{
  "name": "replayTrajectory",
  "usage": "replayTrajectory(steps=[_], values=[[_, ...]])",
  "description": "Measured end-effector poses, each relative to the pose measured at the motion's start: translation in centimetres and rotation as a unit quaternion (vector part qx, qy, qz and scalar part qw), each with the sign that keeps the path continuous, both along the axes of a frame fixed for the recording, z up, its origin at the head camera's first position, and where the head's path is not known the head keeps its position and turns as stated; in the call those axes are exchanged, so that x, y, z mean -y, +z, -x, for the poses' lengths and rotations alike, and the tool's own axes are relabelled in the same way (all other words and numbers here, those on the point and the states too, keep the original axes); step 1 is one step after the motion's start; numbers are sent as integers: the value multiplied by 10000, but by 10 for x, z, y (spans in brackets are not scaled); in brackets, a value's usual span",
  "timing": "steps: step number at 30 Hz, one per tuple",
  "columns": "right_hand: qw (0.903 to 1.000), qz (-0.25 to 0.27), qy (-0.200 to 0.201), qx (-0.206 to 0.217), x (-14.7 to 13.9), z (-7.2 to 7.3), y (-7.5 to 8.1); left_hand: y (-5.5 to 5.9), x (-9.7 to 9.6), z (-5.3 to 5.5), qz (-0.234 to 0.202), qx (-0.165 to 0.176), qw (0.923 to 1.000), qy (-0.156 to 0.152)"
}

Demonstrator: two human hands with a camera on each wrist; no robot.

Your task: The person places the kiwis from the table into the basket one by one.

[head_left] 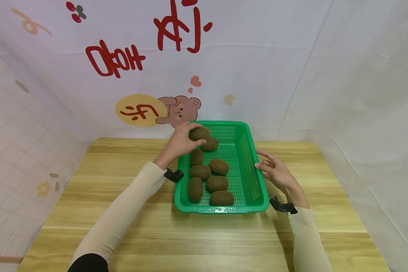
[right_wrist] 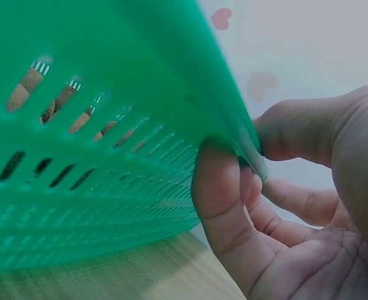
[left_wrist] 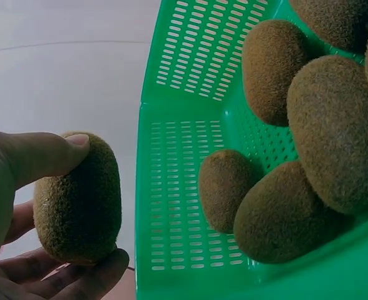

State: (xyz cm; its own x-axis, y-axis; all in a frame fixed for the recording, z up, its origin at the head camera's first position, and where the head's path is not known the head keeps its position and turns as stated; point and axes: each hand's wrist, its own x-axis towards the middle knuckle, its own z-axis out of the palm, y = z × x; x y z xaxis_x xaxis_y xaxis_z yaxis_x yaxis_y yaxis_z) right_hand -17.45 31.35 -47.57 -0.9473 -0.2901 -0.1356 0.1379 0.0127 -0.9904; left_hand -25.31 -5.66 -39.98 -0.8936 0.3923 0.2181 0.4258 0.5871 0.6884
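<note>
A brown, fuzzy kiwi (head_left: pixel 199 133) is held between the thumb and fingers of my left hand (head_left: pixel 183 141), over the far left corner of a green plastic basket (head_left: pixel 239 209). In the left wrist view, my thumb presses one side of this kiwi (left_wrist: pixel 84 206) and the fingers curl under the other. Several more kiwis (head_left: pixel 219 166) lie in the basket, mostly along its left half and near end. On the basket's right side, my right hand (head_left: pixel 277 173) pinches the rim, thumb on top and fingers underneath against the slotted outer wall (right_wrist: pixel 127 181).
The basket stands on a light wood-grain table (head_left: pixel 132 223). Behind it hangs a white cloth backdrop (head_left: pixel 258 68) with red lettering and a cartoon bear (head_left: pixel 183 111). Pale cloth also covers both sides. Each wrist wears a black band (head_left: pixel 283 206).
</note>
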Motion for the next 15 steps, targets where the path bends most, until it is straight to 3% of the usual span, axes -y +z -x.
replayTrajectory(steps=[15], values=[[10000, -80, -10, 20, -2, -1, -1, -5, -5, 0, 211, 114, 9997, -42]])
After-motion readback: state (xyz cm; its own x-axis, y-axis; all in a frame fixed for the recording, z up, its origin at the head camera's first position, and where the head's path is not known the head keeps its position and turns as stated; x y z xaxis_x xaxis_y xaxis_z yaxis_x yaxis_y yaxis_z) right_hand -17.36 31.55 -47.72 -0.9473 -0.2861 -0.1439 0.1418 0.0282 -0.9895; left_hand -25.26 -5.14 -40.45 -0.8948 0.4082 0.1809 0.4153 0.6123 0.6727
